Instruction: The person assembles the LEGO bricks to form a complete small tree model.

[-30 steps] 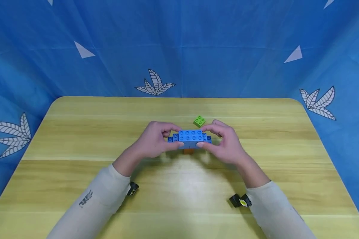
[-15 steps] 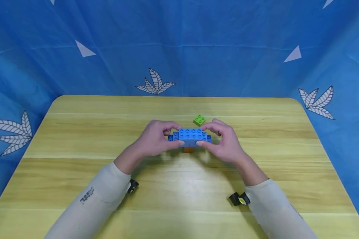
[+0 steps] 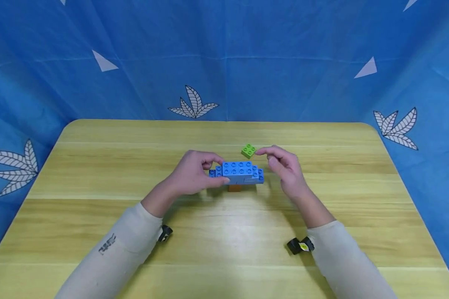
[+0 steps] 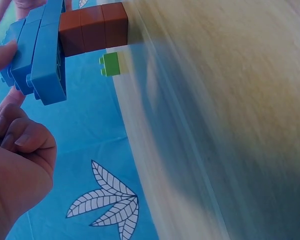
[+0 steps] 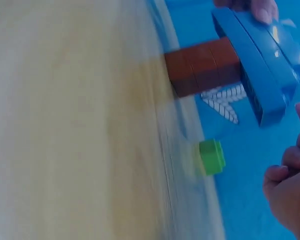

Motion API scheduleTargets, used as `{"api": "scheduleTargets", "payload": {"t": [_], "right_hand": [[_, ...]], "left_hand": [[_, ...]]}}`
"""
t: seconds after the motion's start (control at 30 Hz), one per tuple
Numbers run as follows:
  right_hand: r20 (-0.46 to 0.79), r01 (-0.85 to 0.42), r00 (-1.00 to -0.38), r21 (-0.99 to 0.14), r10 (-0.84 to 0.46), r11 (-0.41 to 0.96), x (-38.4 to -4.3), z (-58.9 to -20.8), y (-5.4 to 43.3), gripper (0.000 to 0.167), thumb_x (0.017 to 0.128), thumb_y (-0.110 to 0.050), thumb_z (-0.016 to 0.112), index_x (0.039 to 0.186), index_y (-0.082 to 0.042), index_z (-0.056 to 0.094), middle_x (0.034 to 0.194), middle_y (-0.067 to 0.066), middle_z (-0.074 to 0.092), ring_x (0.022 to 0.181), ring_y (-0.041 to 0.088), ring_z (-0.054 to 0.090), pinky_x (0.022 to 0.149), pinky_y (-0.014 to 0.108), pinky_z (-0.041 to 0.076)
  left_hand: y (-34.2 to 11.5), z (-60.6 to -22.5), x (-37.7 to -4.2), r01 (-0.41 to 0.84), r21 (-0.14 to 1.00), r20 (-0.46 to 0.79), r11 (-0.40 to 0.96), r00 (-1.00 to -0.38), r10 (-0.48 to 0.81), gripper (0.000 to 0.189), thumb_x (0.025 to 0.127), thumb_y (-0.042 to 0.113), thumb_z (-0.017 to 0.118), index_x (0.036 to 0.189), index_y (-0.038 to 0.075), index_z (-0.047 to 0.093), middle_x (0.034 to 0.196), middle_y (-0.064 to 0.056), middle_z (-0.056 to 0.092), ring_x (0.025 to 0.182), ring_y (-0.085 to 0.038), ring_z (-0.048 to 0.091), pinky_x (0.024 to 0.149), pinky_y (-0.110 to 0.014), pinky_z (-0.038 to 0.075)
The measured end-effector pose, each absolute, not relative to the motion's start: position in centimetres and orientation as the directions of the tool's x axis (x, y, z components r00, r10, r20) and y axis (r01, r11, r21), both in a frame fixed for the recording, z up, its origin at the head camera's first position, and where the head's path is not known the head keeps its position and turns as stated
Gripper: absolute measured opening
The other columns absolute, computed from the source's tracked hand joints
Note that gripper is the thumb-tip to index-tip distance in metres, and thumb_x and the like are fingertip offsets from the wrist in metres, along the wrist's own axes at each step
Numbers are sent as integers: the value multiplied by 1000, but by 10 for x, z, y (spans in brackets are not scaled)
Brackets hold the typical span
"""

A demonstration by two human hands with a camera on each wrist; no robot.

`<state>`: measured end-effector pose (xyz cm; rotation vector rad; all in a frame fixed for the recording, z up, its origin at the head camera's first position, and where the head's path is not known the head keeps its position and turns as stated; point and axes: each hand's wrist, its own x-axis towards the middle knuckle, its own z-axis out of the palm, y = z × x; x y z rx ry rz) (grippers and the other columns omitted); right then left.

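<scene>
A stepped stack of blue toy bricks (image 3: 237, 178) stands on a column of three brown bricks (image 4: 93, 30), wider at its bottom layer than at the top. My left hand (image 3: 191, 176) pinches the left end of the top blue brick between thumb and index finger. Off the right end, my right hand (image 3: 287, 170) holds nothing. Its index finger reaches toward a small lime-green brick (image 3: 248, 151) with studs up, the fingertip right by its edge. In the right wrist view the green brick (image 5: 212, 157) sits beyond the brown column (image 5: 202, 66).
The wooden table (image 3: 224, 249) carries the build near its middle. A blue cloth (image 3: 224, 62) with leaf prints hangs behind the far edge. Black wrist devices (image 3: 300, 246) sit at the sleeve cuffs.
My right hand has let go of the top blue brick's right end and moved back and right, toward the green brick. The left hand keeps its pinch in the same place.
</scene>
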<state>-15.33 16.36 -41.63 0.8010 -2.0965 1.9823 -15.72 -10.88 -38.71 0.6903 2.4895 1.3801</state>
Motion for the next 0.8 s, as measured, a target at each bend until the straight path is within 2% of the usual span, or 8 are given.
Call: {"api": "scheduleTargets", "payload": {"t": [0.03,0.1,0.23,0.27,0.33,0.43,0.57,0.8], "right_hand": [[438,-448,-863,-894,-252,-22,-158,-421,166,36,104,-20,48,111,11,67,64,4,33,61,18,31,64,34,28],[359,-371,-910,-928,-206,21,-165,-424,169,34,105,-14,45,112,10,67,67,4,44,63,14,38,67,33,33],[214,-241,-963,-956,-164,169,-177,-434,171,25,100,-12,61,117,5,68,72,8,43,62,15,38,62,31,35],[193,-224,-968,-951,-158,212,-179,-436,171,26,98,-12,65,118,4,68,74,7,43,62,16,37,61,30,35],[174,-209,-974,-936,-147,281,-185,-441,170,31,93,-13,73,120,1,68,71,9,32,57,20,26,58,32,31],[168,-203,-978,-908,-125,368,-192,-447,166,39,88,-20,80,122,-5,69,72,12,33,58,23,24,60,35,30],[143,-180,-983,-881,-116,437,-200,-454,160,49,83,-28,84,125,-8,68,78,14,38,64,24,30,64,37,31],[90,-124,-992,-844,-90,523,-205,-460,152,53,79,-31,87,124,-11,68,94,10,51,86,25,42,73,39,36]], "left_hand": [[-109,-387,-157,293,843,36,452,-868,495,39,78,23,88,110,6,74,61,0,31,55,-16,31,56,-31,29],[-109,-387,-157,285,846,31,450,-870,492,39,78,22,88,111,6,74,61,0,30,55,-16,30,57,-32,30],[-110,-387,-157,269,855,21,444,-872,488,40,78,22,88,112,6,74,62,0,29,56,-16,31,60,-33,33],[-110,-387,-157,270,856,23,440,-872,490,40,78,22,88,111,5,74,61,0,30,56,-16,31,60,-33,34],[-110,-389,-158,275,860,31,430,-869,495,40,78,22,88,111,6,74,61,0,30,56,-17,32,60,-33,34],[-110,-391,-159,296,866,59,403,-861,504,38,77,20,88,109,5,75,61,0,30,57,-22,34,58,-32,33],[-111,-393,-160,317,869,90,380,-856,509,36,76,17,88,108,6,75,60,2,30,57,-26,35,57,-31,31],[-111,-391,-159,303,864,67,402,-860,505,36,77,19,88,108,7,75,61,0,31,55,-17,33,57,-32,31]]}}
